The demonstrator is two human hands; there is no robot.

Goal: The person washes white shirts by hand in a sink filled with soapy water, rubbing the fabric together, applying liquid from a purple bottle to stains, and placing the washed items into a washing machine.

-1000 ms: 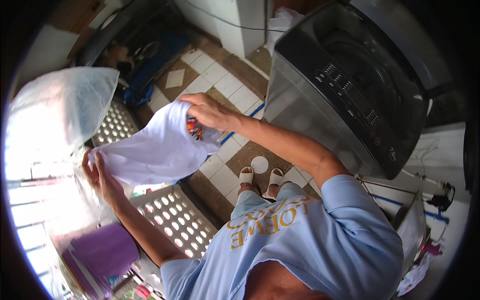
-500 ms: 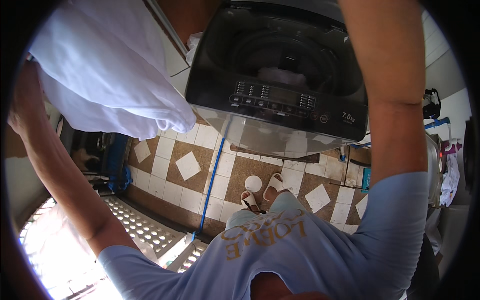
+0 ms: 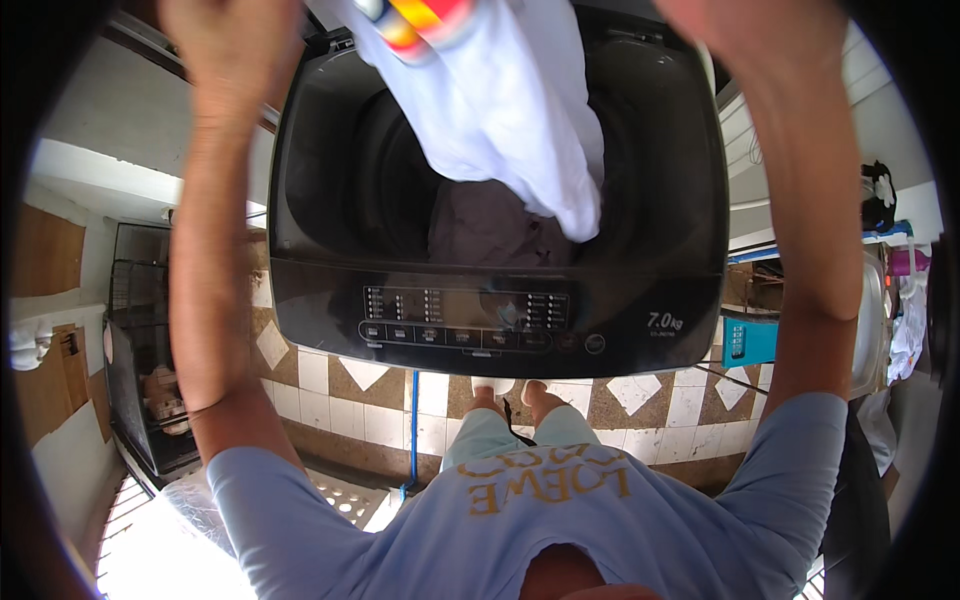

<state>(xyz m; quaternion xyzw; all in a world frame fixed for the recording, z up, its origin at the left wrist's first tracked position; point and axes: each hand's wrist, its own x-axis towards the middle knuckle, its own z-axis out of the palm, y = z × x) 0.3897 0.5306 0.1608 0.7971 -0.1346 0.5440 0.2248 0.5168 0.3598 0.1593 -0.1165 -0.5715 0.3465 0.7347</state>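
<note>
A white garment (image 3: 500, 110) with a bright multicoloured print hangs over the open drum of a black top-loading washing machine (image 3: 640, 340). Its upper part runs out of the picture, so what supports it is hidden. Greyish-purple laundry (image 3: 490, 225) lies inside the drum, right below the garment's lower end. My left hand (image 3: 235, 45) is raised at the upper edge, left of the garment, with blurred fingers. Across from it, my right hand (image 3: 765, 35) is up at the machine's far right corner, blurred and cut off by the edge.
A control panel (image 3: 465, 320) spans the machine's near side. A blue hose (image 3: 414, 430) runs along the tiled floor. To the right are a teal basket (image 3: 750, 342) and a metal sink (image 3: 870, 330); on the left, a dark wire rack (image 3: 150, 370).
My left arm has swung from the far left toward the machine. The white garment has moved right, from beside the machine to over its drum. The view has shifted to centre the machine.
</note>
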